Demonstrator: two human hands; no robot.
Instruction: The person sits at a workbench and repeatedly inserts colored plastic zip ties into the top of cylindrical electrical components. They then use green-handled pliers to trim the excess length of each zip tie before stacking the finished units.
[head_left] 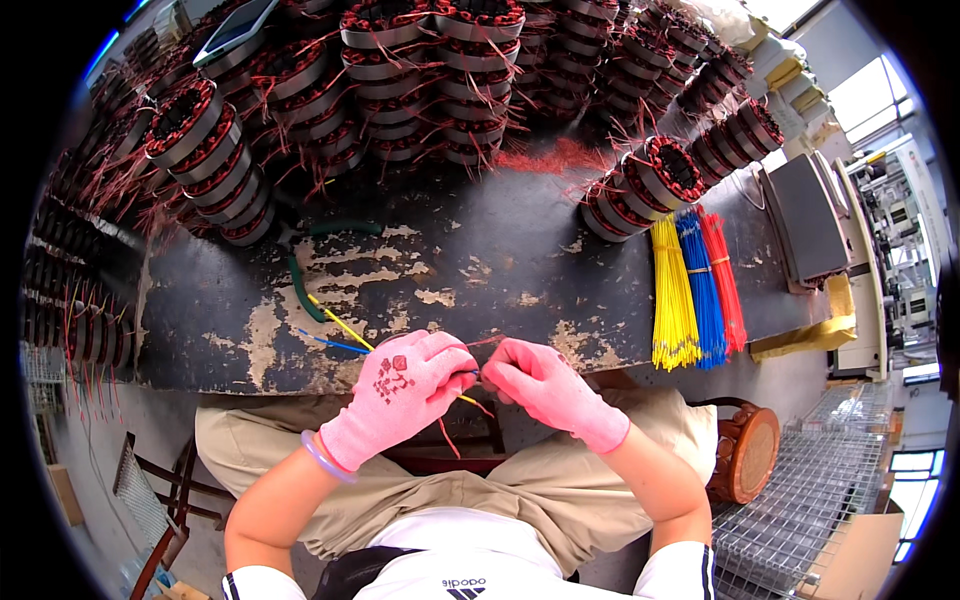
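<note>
Both hands wear pink gloves and meet just past the table's near edge, above my lap. My left hand (400, 388) is closed on a yellow wire (342, 324) and a blue wire (340, 346), whose ends stick out to the left over the tabletop. Beneath that hand hangs a thin red wire (449, 440). My right hand (552, 392) sits close beside it with the fingers pinched together; what lies between those fingertips is too small to make out. Green-handled pliers (298, 285) lie on the table beyond my left hand.
Tall stacks of motor stators (385, 85) with red windings line the back; a leaning stack (640, 190) stands right of centre. Yellow (674, 295), blue (702, 295) and red (724, 285) wire bundles lie at the right. A tablet (236, 30) rests atop stators. A wooden stool (748, 455) stands right.
</note>
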